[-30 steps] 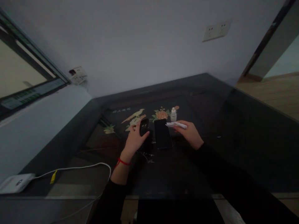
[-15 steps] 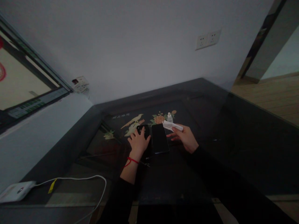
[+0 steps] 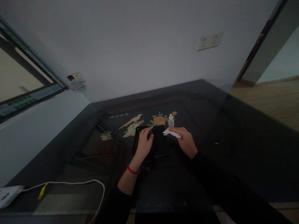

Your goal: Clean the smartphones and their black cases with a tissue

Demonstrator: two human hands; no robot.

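My left hand [image 3: 144, 145] lies with fingers stretched over a black phone case [image 3: 137, 137] and the left edge of a black phone [image 3: 161, 144] that rests flat on the dark table [image 3: 221, 149]. A red string circles that wrist. My right hand [image 3: 185, 141] is closed on a folded white wipe [image 3: 171, 133], held just right of the phone's top corner. A small white dropper bottle [image 3: 171, 120] stands upright just behind the wipe.
The table top bears a painted bird and flower design [image 3: 140, 121]. A white cable [image 3: 77, 183] runs to a white charger [image 3: 7, 196] at the near left. Wall sockets [image 3: 209, 40] sit above the table; a doorway opens at the right.
My left hand has laid the black case down flat and now reaches across onto the phone. My right hand with the wipe has lowered slightly toward the phone.
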